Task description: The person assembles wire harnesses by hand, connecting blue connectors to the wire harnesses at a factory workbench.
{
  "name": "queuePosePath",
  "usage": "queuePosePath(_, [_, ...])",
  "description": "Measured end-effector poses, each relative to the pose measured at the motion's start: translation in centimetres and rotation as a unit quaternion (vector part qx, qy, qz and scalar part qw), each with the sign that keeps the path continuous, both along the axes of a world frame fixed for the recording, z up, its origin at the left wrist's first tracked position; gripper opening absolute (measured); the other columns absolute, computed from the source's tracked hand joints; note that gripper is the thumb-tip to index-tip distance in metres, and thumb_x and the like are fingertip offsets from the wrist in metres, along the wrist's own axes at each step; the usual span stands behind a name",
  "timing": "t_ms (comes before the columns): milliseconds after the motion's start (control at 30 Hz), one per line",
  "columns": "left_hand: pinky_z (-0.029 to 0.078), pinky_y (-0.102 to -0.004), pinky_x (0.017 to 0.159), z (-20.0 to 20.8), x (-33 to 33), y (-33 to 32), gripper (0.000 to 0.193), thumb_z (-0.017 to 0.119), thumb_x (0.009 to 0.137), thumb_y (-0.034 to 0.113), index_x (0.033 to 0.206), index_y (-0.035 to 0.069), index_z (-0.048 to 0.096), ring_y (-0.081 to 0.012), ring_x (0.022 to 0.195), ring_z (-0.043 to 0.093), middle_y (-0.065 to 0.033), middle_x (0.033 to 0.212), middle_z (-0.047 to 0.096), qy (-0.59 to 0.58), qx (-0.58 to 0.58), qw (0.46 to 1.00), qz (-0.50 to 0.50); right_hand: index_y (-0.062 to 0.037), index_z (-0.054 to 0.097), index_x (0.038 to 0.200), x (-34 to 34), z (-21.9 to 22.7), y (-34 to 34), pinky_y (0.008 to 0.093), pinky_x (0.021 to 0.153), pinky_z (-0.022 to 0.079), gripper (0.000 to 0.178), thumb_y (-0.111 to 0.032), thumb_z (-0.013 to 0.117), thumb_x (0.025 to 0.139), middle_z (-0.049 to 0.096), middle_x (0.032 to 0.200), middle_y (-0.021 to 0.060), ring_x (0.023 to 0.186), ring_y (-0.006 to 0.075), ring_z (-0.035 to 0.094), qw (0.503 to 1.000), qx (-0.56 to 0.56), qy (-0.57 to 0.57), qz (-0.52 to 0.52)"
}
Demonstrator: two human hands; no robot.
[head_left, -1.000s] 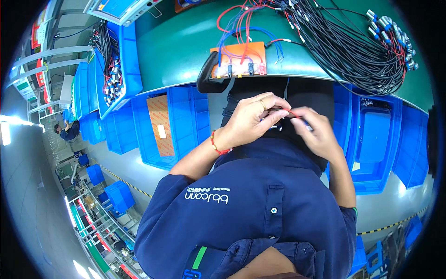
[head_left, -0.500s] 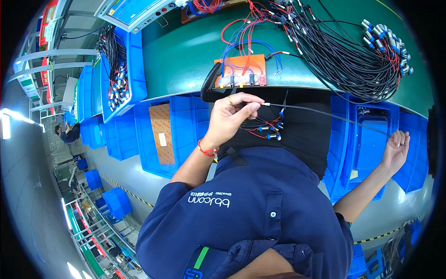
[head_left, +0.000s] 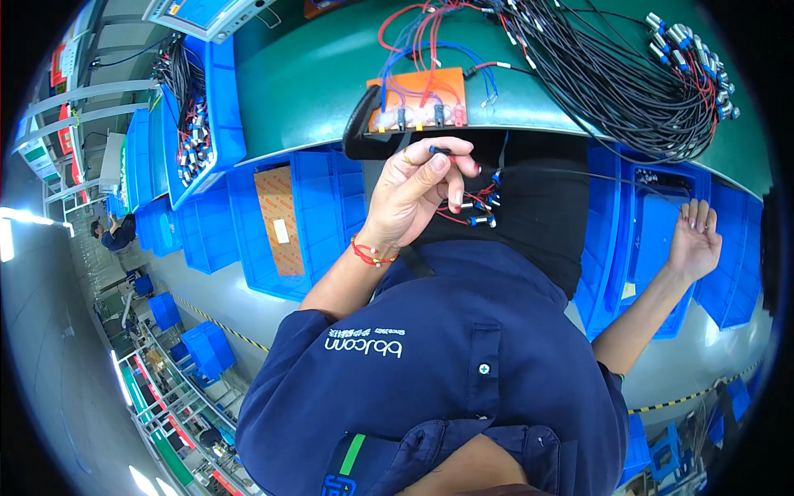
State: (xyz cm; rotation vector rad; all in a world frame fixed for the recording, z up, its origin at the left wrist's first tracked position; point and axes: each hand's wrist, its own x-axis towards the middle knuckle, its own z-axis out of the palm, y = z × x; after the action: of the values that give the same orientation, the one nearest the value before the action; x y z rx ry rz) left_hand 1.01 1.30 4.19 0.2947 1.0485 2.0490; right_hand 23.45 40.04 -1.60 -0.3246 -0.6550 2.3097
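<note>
Left hand [head_left: 418,186] pinches a thin black cable [head_left: 579,173] above the lap [head_left: 542,227]; its tip [head_left: 439,150], partly hidden, perhaps a connector. Cable stretches rightward to the right hand [head_left: 696,241], curled and pinching it.

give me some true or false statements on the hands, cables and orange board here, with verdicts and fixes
1. The left hand pinches a small dark piece. True.
2. The red bracelet is on the right wrist. False: the red bracelet is on the left wrist.
3. A thin black cable runs to the right hand. True.
4. The big black cable bundle sits in a blue bin. False: it lies on the green table.
5. Silver-and-blue connectors show against the dark trousers. True.
6. The orange board is on the floor. False: it is at the table's near edge.
</note>
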Motion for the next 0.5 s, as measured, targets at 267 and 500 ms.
queuePosePath(267, [0.039, -0.0196, 0.048, -1.8, 0.2, 1.3, 0.034, 0.049, 0.099, 0.024, 0.111, -0.006, 0.06, -0.0054, 0.052, 0.048, -0.0014, 0.063, 0.055, -0.025, -0.129, 0.991, 0.0, -0.0088, 0.035, 0.07, -1.7, 0.6, -1.4, 0.0299, 0.069, 0.026, 0.014, -0.012, 0.048, 0.07, 0.029, 0.071, 0.0036, 0.069, 0.0156, 0.027, 0.993, 0.089, 0.044, 0.07])
queuePosePath(500, [0.032, -0.0202, 0.053, -3.0, -0.2, 1.9, 0.025, 0.043, 0.101, 0.023, 0.103, 0.001, 0.054, -0.0054, 0.058, 0.032, 0.0032, 0.068, 0.038, -0.183, 0.028, 0.983, 0.005, -0.0069, 0.038, 0.071, -2.0, 1.2, -2.1, 0.0302, 0.067, 0.026, 0.011, -0.012, 0.047, 0.071, 0.031, 0.069, 0.0042, 0.068, 0.0156, 0.028, 0.996, 0.065, -0.068, -0.011])
